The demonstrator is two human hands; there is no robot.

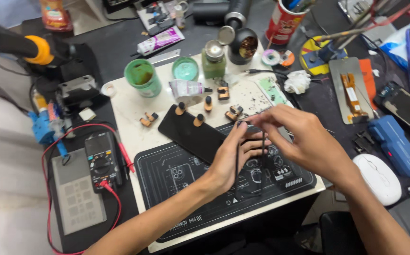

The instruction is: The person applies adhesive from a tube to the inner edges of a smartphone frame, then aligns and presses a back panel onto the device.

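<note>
**Thin black strip pinched between both hands**

While my hands meet above the black work mat [176, 179] near the bench's front edge, I hold a thin black strip [263, 141] between them. My right hand [304, 141] pinches its upper end with fingertips pressed together; my left hand [235, 158] has its fingers curled around the strip lower down. The strip's long axis runs roughly upright, hanging down toward the mat. A dark phone [190, 134] lies clamped just left of my left hand.
</note>
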